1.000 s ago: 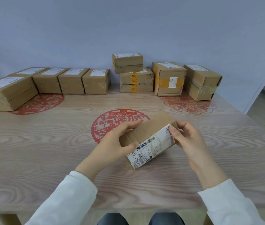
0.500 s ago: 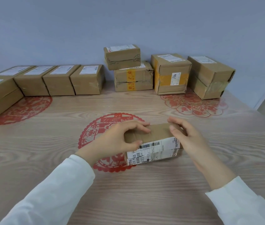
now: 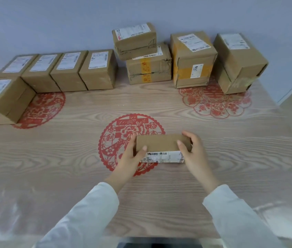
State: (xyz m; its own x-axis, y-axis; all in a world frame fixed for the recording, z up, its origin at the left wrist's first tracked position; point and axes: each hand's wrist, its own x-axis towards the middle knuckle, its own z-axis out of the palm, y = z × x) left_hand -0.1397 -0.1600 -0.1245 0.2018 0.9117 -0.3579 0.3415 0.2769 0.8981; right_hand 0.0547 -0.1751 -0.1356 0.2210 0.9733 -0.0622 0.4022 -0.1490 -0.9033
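Note:
A small brown cardboard parcel [image 3: 161,143] lies on the wooden table [image 3: 70,158], over the right part of a red paper-cut circle [image 3: 116,140]. Its white barcode label faces me on the near side. My left hand [image 3: 132,156] grips the parcel's left end, thumb on top. My right hand [image 3: 193,151] grips its right end, thumb on top and fingers over the far edge.
Along the wall stand a row of labelled brown boxes [image 3: 66,70] at left, one more box [image 3: 4,99] at the far left, a two-box stack [image 3: 141,54] in the middle, and two taller boxes [image 3: 193,59] at right. Two more red paper-cuts lie on the table.
The parcel was held tilted above the table a second ago; both hands have lowered it flat onto the table and levelled it. The camera has tipped further down.

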